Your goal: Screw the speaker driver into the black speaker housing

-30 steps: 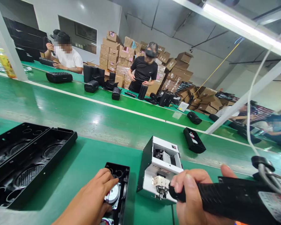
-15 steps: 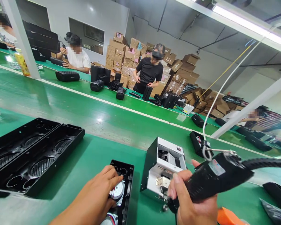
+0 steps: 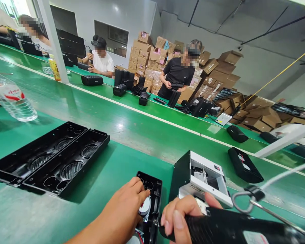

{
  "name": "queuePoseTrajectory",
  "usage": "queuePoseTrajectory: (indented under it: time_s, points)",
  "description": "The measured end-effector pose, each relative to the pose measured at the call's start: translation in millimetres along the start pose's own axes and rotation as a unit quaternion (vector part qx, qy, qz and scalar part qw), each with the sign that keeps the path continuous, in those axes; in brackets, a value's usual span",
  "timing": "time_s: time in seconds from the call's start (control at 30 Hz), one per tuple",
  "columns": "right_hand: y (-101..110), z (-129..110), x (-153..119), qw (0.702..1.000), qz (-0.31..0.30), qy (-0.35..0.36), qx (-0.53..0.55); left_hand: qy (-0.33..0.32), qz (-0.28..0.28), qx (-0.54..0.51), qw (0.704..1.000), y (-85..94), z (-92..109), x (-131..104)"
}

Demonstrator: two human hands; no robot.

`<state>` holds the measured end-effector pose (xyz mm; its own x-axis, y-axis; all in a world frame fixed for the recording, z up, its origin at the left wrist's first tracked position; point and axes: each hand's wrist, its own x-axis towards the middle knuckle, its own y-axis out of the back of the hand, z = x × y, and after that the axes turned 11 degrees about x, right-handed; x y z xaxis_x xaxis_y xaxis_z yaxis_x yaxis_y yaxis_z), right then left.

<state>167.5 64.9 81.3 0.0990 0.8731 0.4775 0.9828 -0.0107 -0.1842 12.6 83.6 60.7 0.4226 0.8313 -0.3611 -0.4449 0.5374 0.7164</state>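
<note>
Since half a second ago, the right hand (image 3: 179, 217) has swung the electric screwdriver (image 3: 226, 228) leftward, away from the white screw feeder (image 3: 205, 178), so its tip now sits just beside the open black speaker housing (image 3: 149, 200). That hand is clenched around the screwdriver's black barrel, with a wire hanging loop (image 3: 244, 201) and white cord trailing off to its right. The left hand (image 3: 122, 215) rests on the housing, fingers curled down against the round silver speaker driver (image 3: 144, 207) seated inside; it presses rather than grips. The housing's long axis runs away from the person, its far end just past the left fingertips. The screwdriver lies roughly crosswise to it, tip pointing left at the housing's right edge, so the right hand is the one nearer that edge. Further left of the left hand lie 2 empty black housings (image 3: 53, 159) side by side, with a water bottle (image 3: 12, 100) beyond them.
</note>
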Motion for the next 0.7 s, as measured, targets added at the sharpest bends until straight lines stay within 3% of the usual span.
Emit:
queuePoseTrajectory:
  time_s: [0.07,0.13,0.47,0.57,0.7]
  points:
    - [-16.8,2.0,-8.2,0.993,0.110,-0.048,-0.008,-0.012,0.012,0.006,1.000,-5.4,-3.7,1.0]
    - [-28.6,1.8,-12.4,0.988,0.143,-0.062,-0.008,-0.020,0.021,0.013,0.999,-10.6,-6.8,2.0]
    - [-31.7,5.4,-14.4,0.986,0.147,-0.074,0.006,-0.032,0.037,0.006,0.999,-16.8,-9.7,3.4]
    - [-23.4,8.4,-14.0,0.985,0.148,-0.088,0.020,-0.036,0.049,0.002,0.998,-16.2,-8.8,2.1]
    - [5.3,25.2,-9.7,0.999,0.031,-0.014,0.004,-0.039,0.050,0.006,0.998,-15.1,-7.3,0.5]
